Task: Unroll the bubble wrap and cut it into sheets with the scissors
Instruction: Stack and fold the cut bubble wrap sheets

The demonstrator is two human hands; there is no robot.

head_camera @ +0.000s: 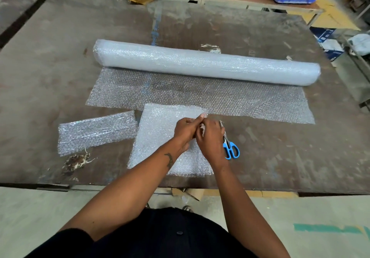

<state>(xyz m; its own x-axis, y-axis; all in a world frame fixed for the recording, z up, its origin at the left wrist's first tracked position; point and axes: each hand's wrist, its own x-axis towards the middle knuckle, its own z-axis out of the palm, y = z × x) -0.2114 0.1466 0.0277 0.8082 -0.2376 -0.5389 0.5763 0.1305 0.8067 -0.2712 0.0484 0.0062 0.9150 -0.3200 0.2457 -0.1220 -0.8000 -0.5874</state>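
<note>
Worn brown tabletop [60, 57]: both hands [200, 133] pinch cut clear bubble-wrap sheet [158, 137]; blue-handled scissors [230, 147] lie free, touching right hand, blades pointing away.

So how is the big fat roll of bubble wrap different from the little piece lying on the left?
The big clear bubble wrap roll is rolled into a long, thick tube, while the small cut strip of bubble wrap lies flat. The roll reaches across much of the brown table; the strip is far shorter. The roll is still joined to an unrolled sheet; the strip lies loose and apart. Both are clear and bubbly.
</note>
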